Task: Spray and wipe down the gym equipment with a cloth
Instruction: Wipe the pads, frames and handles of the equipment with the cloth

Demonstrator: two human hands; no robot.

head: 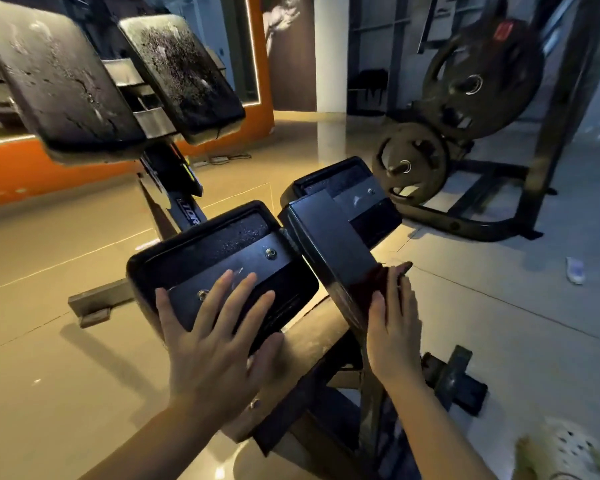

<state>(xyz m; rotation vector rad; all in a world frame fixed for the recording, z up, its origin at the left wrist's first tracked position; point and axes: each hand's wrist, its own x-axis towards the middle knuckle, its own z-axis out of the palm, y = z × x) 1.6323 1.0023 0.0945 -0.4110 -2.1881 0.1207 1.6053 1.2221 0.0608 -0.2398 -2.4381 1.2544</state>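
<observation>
A black gym machine stands before me. Its two upper pads, the left pad [59,74] and the right pad [184,74], are tilted and speckled with spray droplets. Lower down I see the backs of two smaller pads, one on the left [222,244] and one on the right [357,199], either side of a black frame beam [329,237]. My left hand [215,337] rests flat with spread fingers on the back of the lower left pad. My right hand [394,334] presses a dark red cloth [383,277] against the right side of the beam, fingers straight.
A plate rack at the right holds a large weight plate [482,81] and a smaller one [409,164]. A small white object [575,270] lies on the tiled floor. An orange-framed mirror wall [14,168] runs behind the machine. A white perforated shoe [565,448] shows bottom right.
</observation>
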